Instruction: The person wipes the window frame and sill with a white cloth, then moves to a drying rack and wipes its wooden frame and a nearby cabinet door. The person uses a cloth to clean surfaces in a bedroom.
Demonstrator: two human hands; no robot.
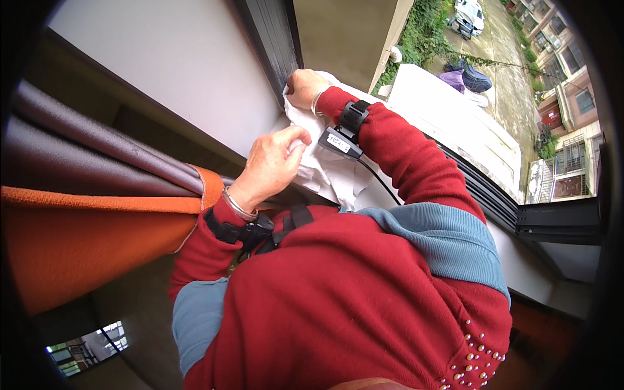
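Note:
A crumpled white cloth (348, 178) lies over the white windowsill (382, 195) in the window corner. My right hand (304, 88) grips its far end, pressed close to the foot of the dark window frame (273, 41). Nearer to me, my left hand (270, 163) is curled, with a bit of white cloth pinched between thumb and fingers. Both wrists carry bangles and black straps. A small dark device (339, 144) with a label and a cable hangs at my right wrist, above the cloth. My right fingertips are partly hidden.
Orange and purple curtains (97, 204) are gathered at the left, beside a white wall (175, 63). Dark sliding tracks (487, 187) run along the right of the sill. Outside the open window are a large white surface (453, 126), green ivy (424, 34) and a parked car (466, 18).

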